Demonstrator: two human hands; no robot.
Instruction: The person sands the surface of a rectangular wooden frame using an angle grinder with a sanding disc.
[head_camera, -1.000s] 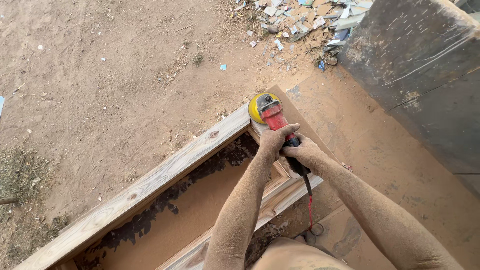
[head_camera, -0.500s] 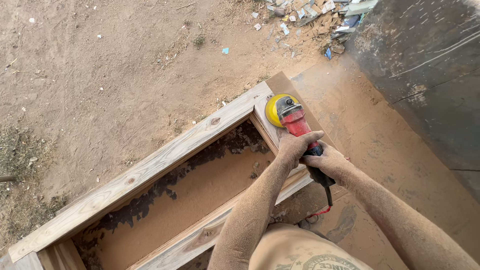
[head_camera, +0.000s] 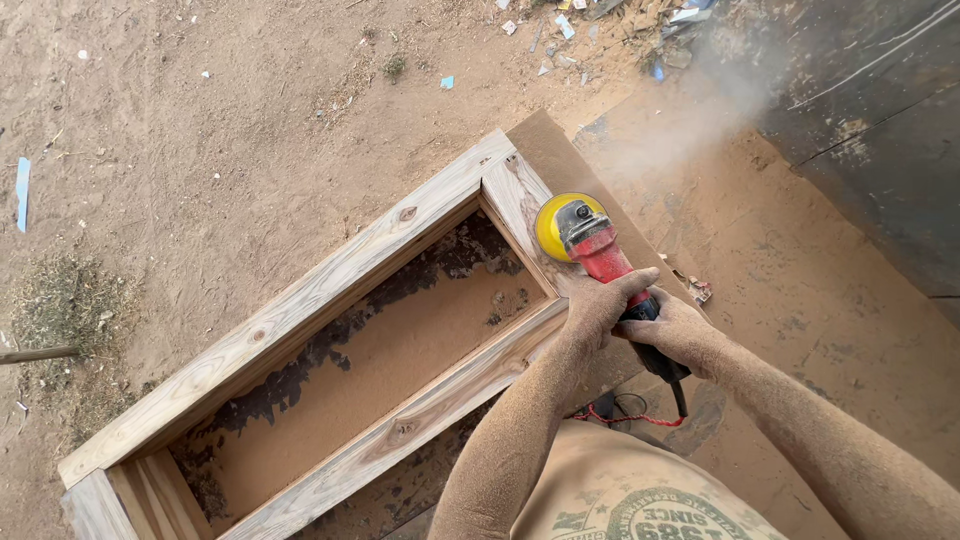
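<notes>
Head view, looking down. A red sander with a yellow disc rests on the short far-right rail of a wooden frame lying on the dirt ground. Both hands are wrapped around the tool body: the left hand is closed over the red housing just behind the head, and the right hand is closed over the dark rear handle, touching the left. No finger is spread; the grip is a full clasp on both.

The sander's long axis runs from near right to far left, from the hands toward the disc, so the disc lies ahead of the left hand, which is the nearer of the two to the working end. This axis crosses the rail at a slant rather than following it. The rail itself runs from the frame's far corner toward the near long rail. A red cord trails from the handle toward the body. Dust hangs to the far right of the disc, before a dark panel.
</notes>
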